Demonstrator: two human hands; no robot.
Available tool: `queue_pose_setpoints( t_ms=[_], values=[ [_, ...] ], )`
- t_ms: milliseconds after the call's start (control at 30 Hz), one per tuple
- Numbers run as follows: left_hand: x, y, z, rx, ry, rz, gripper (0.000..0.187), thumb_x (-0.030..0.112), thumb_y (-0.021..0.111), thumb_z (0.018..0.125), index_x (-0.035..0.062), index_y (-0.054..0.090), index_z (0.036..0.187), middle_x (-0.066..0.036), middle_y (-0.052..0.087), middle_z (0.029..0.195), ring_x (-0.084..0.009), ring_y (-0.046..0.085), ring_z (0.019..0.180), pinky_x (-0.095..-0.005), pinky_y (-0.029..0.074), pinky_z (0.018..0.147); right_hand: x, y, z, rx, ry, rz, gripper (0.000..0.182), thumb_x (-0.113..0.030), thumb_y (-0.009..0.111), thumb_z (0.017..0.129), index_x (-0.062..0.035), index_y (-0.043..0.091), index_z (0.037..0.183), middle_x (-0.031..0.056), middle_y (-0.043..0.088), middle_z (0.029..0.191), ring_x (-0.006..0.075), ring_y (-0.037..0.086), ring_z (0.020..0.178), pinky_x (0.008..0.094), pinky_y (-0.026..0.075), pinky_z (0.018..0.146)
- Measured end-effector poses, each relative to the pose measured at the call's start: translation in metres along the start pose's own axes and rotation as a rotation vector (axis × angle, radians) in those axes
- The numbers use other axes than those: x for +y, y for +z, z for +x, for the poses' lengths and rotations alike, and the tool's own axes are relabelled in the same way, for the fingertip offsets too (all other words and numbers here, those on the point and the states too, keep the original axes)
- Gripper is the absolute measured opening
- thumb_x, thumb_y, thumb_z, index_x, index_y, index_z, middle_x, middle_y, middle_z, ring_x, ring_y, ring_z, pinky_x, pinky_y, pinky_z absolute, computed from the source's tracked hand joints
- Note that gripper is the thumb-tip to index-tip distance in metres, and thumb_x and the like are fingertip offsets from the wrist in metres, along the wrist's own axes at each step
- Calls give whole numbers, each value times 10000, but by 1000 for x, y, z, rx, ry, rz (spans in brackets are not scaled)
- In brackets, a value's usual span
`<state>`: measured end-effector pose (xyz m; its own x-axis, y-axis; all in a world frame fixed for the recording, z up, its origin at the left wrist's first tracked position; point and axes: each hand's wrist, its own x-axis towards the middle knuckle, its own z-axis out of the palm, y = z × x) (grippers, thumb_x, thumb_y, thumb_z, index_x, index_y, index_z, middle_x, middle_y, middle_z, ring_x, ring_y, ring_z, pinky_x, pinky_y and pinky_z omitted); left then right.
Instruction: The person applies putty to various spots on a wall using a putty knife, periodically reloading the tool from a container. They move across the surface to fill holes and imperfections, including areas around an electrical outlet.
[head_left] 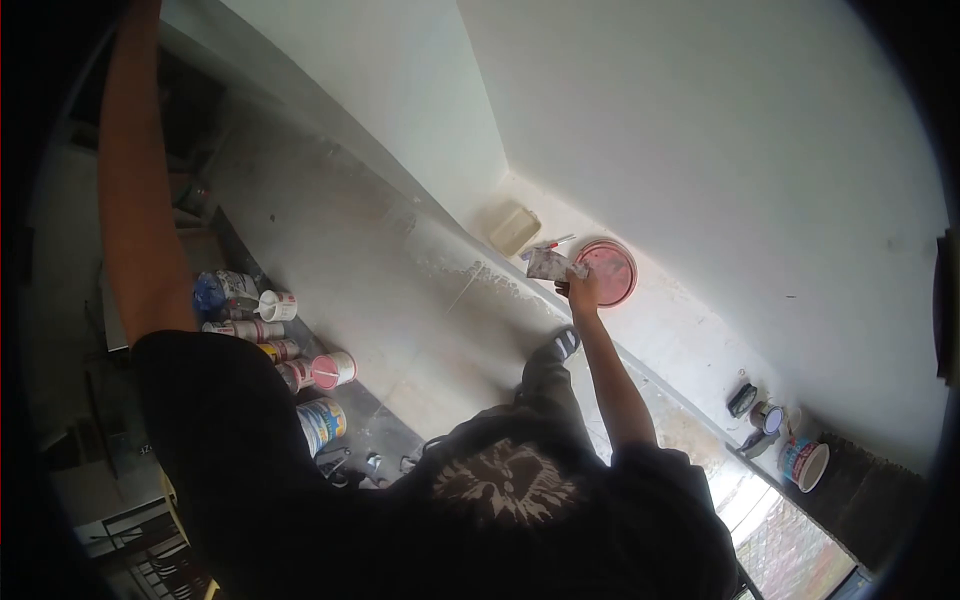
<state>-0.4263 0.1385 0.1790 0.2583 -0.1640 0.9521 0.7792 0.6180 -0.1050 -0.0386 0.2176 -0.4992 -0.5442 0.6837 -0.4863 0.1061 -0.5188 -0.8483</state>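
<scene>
My right hand [580, 290] is closed around the handle of a wide, paint-smeared scraper [547, 266], whose blade points left. Just right of the hand, and partly behind it, is a round pink tub [612, 272] on the white ledge. A thin red-handled tool [562, 242] lies beyond the scraper, beside a beige rectangular container [513, 229]. My left arm stretches up along the left side and leaves the view at the top, so the left hand is hidden.
Paint cans [333, 370], a white cup-like tub [277, 306] and a blue-labelled bucket [322, 425] stand at the left. On the lower right are a black sponge-like block [742, 400], an open can [768, 417] and another bucket [805, 465]. Pale walls [700, 150] rise beyond the ledge.
</scene>
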Motion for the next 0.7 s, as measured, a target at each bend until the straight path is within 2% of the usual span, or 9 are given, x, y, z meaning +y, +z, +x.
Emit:
queue_pose_setpoints(
  t_ms=[67, 133, 200, 233, 367, 433, 700],
  values=[
    [2, 4, 5, 67, 0, 36, 848, 559, 629, 830, 95, 235, 1421, -264, 187, 1426, -390, 164, 1349, -598, 159, 1064, 25, 14, 54, 44, -10, -76, 400, -146, 585, 878, 48, 449, 1199, 169, 648, 874, 241, 683, 684, 331, 567, 584],
    [-1, 13, -3, 115, -4, 71, 1025, 589, 637, 809, 98, 71, 1509, -313, -9, 1523, -401, 14, 1437, -636, 89, 1089, 47, 19, 89, 65, -230, -493, 391, -157, 612, 853, 61, 483, 1150, 204, 655, 868, 296, 686, 725, 378, 558, 634],
    [-13, 14, -32, 53, 5, 82, 1017, 586, 638, 809, 98, 79, 1505, -310, 0, 1518, -400, 21, 1432, -635, 91, 1088, 43, 28, 105, 53, -427, -831, 367, -156, 621, 830, 55, 517, 1112, 245, 650, 890, 379, 665, 812, 446, 528, 721],
    [-18, 17, -42, 22, 18, 83, 1009, 583, 640, 810, 98, 87, 1501, -307, 9, 1514, -399, 27, 1428, -633, 94, 1086, 29, 41, 108, 33, -231, -799, 347, -142, 621, 814, 42, 535, 1095, 267, 641, 919, 446, 623, 890, 486, 488, 790],
    [-38, 25, -64, -56, 66, 100, 976, 571, 645, 811, 98, 118, 1483, -294, 45, 1495, -395, 55, 1411, -627, 106, 1080, 44, 74, 144, -44, -259, -835, 269, -109, 539, 851, 15, 500, 1087, 288, 632, 947, 454, 608, 923, 506, 481, 800],
    [-49, 20, -71, -84, 86, 119, 960, 565, 647, 811, 98, 134, 1475, -288, 63, 1486, -394, 69, 1402, -624, 112, 1077, 49, 88, 152, -6, -271, -823, 252, -76, 512, 842, 16, 497, 1077, 281, 628, 950, 445, 605, 931, 509, 476, 806],
    [-64, 15, -81, -152, 168, 139, 896, 540, 658, 814, 98, 196, 1441, -264, 135, 1448, -386, 124, 1367, -613, 136, 1064, 70, 109, 164, 139, -207, -882, 238, -74, 512, 828, 39, 500, 1037, 275, 630, 944, 438, 613, 913, 497, 482, 798]
  ],
)
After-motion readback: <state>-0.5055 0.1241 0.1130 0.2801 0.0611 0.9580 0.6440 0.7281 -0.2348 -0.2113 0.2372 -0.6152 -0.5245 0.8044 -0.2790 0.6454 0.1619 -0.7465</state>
